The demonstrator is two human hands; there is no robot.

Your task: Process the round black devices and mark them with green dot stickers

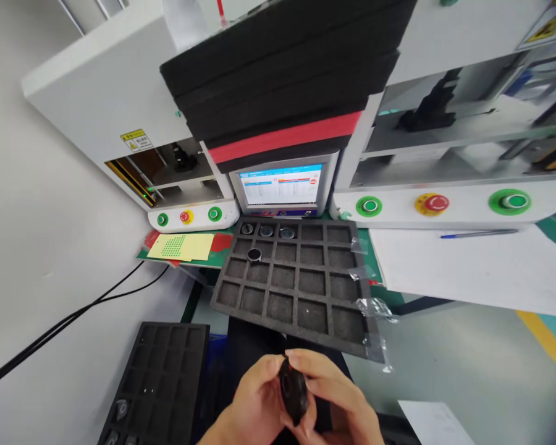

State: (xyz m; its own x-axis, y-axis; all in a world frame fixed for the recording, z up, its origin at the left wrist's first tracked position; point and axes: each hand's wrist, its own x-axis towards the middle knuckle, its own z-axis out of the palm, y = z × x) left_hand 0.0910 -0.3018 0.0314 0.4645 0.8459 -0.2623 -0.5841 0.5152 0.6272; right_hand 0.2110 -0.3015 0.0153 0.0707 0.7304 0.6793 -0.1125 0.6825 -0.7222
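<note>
Low in the view, my left hand (259, 395) and my right hand (333, 392) hold a black watch case (293, 390) between them, fingers closed on its edges. The case is tilted, and part of it is hidden by the fingers. Beyond the hands lies a dark foam tray (296, 317) with square pockets. Round watch cases (266, 230) sit in its back row, and another watch case (254, 255) rests over a pocket divider a little nearer. Clear plastic film (375, 309) clings to the tray's right edge.
A second foam tray (167, 371) at lower left holds several small parts. Behind stand a monitor (280, 188) and two white machines with green buttons (369, 206) and a red stop button (436, 203). Paper (472, 266) with a pen (479, 234) lies right; yellow cards (199, 246) lie left.
</note>
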